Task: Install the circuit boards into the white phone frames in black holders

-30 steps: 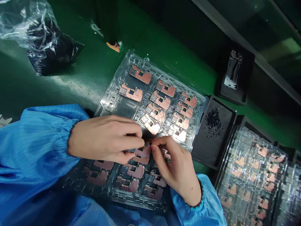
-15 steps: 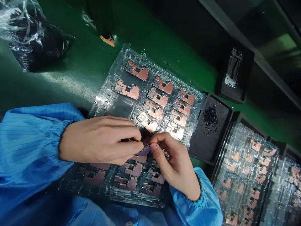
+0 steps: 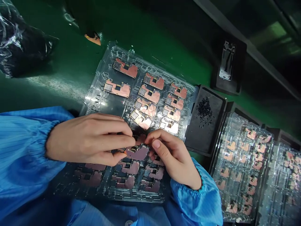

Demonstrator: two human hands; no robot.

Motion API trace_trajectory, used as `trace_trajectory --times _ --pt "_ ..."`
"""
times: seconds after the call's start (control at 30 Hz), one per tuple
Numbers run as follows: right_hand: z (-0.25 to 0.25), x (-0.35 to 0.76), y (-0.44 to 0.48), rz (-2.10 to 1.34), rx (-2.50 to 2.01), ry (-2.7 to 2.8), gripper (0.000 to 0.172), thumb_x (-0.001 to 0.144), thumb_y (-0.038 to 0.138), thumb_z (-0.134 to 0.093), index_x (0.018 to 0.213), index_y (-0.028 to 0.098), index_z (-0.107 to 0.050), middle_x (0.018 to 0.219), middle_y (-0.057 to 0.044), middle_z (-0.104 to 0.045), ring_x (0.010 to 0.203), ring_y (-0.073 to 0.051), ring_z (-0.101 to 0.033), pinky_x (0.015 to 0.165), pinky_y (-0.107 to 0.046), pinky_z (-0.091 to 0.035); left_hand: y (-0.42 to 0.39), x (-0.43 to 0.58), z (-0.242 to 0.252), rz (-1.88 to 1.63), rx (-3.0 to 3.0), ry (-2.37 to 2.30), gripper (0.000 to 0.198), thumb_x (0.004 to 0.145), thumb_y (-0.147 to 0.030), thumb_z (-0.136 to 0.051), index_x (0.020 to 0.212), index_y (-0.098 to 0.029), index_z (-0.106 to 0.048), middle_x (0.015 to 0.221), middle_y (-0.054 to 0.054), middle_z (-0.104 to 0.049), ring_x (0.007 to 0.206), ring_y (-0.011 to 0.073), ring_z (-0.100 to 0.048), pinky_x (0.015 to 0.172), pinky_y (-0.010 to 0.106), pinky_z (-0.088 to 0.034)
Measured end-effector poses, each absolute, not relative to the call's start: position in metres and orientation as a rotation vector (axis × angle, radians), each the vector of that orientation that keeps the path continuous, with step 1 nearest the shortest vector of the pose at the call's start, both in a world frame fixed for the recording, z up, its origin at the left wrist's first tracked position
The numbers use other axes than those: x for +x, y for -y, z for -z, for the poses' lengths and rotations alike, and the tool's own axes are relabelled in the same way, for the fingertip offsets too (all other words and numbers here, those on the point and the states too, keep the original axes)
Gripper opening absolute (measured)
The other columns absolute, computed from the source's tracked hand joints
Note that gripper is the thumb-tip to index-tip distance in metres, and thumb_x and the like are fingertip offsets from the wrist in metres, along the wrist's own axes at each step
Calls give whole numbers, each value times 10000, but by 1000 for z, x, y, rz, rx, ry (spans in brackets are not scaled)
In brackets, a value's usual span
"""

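Observation:
My left hand point(image 3: 89, 138) and my right hand point(image 3: 174, 157) meet over a copper-shielded circuit board point(image 3: 137, 153). The left fingertips and thumb grip its left end, and the right fingertips pinch at its upper edge. Part of the board is hidden under my fingers. It lies above a clear plastic tray point(image 3: 152, 64) with several copper-shielded boards in rows point(image 3: 145, 106). More boards point(image 3: 129, 168) sit in shadow under my hands. Blue striped sleeves point(image 3: 23, 150) cover both forearms.
A stack of clear trays with copper boards point(image 3: 242, 166) stands to the right, next to a black tray of small black pieces point(image 3: 204, 125). Behind it is a black holder with a phone frame point(image 3: 227, 61). A black bag in plastic wrap point(image 3: 21, 47) lies on the green bench point(image 3: 70, 62).
The whole scene has slid left and up in the view as my head moved. My hands stay together, and more of the held board now shows below my fingers.

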State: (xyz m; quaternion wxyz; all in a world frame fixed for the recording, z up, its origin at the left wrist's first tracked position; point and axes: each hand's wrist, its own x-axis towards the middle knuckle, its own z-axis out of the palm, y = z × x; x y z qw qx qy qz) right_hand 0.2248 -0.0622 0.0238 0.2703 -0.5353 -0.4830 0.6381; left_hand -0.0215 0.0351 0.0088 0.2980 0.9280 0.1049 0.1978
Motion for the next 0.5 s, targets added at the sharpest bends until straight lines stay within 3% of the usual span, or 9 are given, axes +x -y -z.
trace_trajectory --times 0.23,0.4,0.5 --pt "-17 214 63 -1325 -1487 1719 120 1037 257 -540 950 210 -609 785 12 -604 693 -129 -559 622 -278 -420 -29 -16 -13 -479 2449 -281 125 929 -114 -589 969 -153 -700 959 61 -712 907 209 -673 881 358 -596" --pt "-30 228 64 -1367 -1463 1682 169 1032 330 -595 1167 249 -656 979 -26 -700 831 -159 -652 714 -287 -518 -41 -41 -14 -505 2392 -459 87 916 -159 -643 988 -192 -679 1076 64 -660 1036 225 -611 910 375 -538" --pt "-41 264 69 -943 -1721 1526 254 1005 360 -628 1235 257 -664 1010 -46 -712 864 -183 -667 772 -318 -548 -56 -65 -9 -549 2404 -664 153 949 -201 -638 1094 -228 -678 1131 49 -593 1057 234 -547 917 403 -464"
